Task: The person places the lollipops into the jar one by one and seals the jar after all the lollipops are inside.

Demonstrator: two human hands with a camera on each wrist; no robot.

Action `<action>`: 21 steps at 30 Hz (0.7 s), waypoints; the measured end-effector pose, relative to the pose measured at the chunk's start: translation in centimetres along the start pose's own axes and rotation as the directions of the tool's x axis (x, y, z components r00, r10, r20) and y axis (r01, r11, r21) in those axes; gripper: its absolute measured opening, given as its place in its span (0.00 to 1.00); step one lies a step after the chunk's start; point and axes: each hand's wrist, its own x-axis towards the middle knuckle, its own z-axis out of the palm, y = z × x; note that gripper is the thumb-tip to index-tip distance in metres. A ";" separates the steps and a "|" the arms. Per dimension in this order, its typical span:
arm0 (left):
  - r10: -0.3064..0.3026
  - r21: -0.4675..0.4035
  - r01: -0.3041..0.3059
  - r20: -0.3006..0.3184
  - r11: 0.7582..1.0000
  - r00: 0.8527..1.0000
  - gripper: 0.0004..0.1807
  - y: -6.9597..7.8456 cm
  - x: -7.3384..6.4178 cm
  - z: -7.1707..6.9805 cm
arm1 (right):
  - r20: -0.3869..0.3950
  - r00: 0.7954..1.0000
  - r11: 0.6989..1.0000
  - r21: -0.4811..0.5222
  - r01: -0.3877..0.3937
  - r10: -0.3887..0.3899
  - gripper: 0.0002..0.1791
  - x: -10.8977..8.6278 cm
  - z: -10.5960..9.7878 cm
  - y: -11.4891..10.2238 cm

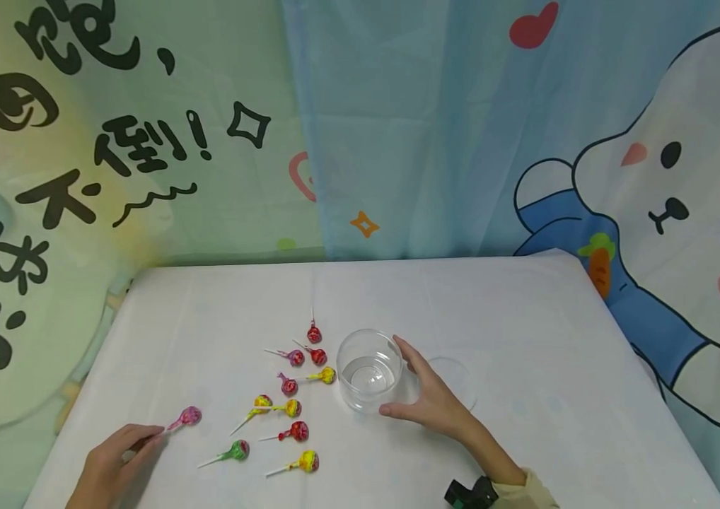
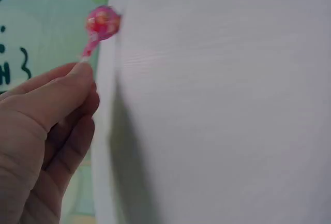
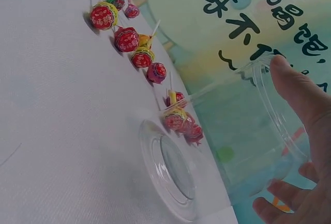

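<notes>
My left hand (image 1: 117, 461) pinches the stick of a pink lollipop (image 1: 191, 416) at the left of the white table. In the left wrist view, thumb and fingertips close on that stick, the pink wrapped head (image 2: 103, 23) pointing up. A clear jar (image 1: 368, 375) stands on the table, with no contents visible in it. From its right side my right hand (image 1: 433, 399) holds it, the fingers behind and the thumb in front. The right wrist view shows the thumb and fingers at the rim of the jar (image 3: 243, 146).
Several wrapped lollipops lie left of the jar, among them a green one (image 1: 239, 450), a yellow one (image 1: 308, 461) and a red one (image 1: 299, 431). A faint clear round outline (image 1: 469, 382) shows on the table right of the jar. A printed curtain (image 1: 398, 141) hangs behind the table.
</notes>
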 end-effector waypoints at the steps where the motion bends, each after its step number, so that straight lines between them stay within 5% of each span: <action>1: -0.035 0.012 0.035 -0.008 0.999 0.999 0.24 0.1 -0.3 0.2 | -0.006 1.000 1.000 -0.004 -0.010 0.010 0.58 0.1 0.1 0.0; 8: -0.298 0.026 0.298 -0.028 0.954 0.954 0.18 0.4 -1.0 1.2 | -0.037 0.999 0.999 -0.038 -0.024 0.022 0.56 0.4 0.3 0.5; 21: -0.458 -0.033 0.458 0.000 0.888 0.889 0.13 0.5 0.1 1.2 | -0.025 0.999 0.999 0.013 -0.031 0.031 0.56 0.5 0.6 0.8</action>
